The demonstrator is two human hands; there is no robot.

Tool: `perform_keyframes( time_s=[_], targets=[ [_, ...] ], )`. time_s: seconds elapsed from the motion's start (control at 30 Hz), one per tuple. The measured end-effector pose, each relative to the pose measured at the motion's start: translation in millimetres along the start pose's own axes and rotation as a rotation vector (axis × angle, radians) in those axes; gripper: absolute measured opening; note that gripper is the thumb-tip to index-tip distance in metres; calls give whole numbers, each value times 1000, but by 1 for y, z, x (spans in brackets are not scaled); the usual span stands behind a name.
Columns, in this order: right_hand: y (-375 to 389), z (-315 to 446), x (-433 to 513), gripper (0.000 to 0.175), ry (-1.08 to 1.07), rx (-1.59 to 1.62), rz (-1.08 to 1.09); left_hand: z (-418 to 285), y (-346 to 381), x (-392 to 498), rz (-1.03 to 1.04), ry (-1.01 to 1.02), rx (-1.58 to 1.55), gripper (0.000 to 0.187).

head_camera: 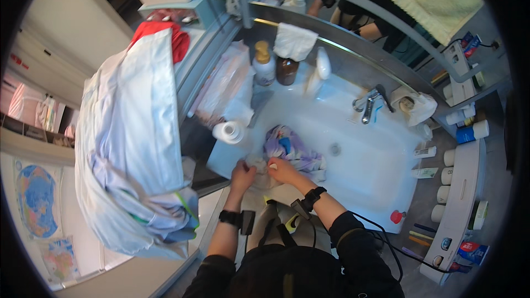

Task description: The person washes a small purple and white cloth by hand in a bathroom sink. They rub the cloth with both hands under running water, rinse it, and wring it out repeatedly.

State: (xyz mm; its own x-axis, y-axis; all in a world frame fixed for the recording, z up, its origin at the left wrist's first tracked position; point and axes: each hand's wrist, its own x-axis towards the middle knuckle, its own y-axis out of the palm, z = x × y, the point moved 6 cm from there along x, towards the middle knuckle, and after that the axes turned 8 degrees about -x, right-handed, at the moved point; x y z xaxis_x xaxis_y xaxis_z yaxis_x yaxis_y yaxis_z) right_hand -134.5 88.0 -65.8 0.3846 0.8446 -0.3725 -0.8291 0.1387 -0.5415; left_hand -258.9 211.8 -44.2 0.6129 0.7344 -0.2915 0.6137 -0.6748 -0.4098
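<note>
At the near left edge of the white washbasin (364, 174), my left hand (243, 177) and my right hand (283, 170) both grip a pale, crumpled cloth (260, 169) between them. The fingers of both hands are curled, and a small whitish bit shows at my right fingers. Just beyond, a purple and white patterned garment (292, 149) with a blue patch lies bunched in the basin, left of the drain (335, 149). An uncapped white bottle (230, 132) stands beyond my left hand. The chrome faucet (368, 103) sits at the basin's back.
A pump bottle (264, 66), a brown bottle (287, 71) and a white spray bottle (319, 72) stand along the back. Large white garments (132, 124) hang at the left. A red cap (396, 216) sits on the near right rim; a cable runs beside my right arm.
</note>
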Motion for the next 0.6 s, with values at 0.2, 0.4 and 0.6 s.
perform_keyframes(
  time_s=[0.2,0.4,0.6],
  targets=[
    [-97,-166,-28,11,52,1203,-641,-96,-3,-47,19,498,199,24],
    [-145,-323,-140,41,858,-277,-908,-138,24,-60,112,81,272,20],
    [-86,-298,-76,18,638,394,-439,-135,139,-47,217,38,-624,22]
  ],
)
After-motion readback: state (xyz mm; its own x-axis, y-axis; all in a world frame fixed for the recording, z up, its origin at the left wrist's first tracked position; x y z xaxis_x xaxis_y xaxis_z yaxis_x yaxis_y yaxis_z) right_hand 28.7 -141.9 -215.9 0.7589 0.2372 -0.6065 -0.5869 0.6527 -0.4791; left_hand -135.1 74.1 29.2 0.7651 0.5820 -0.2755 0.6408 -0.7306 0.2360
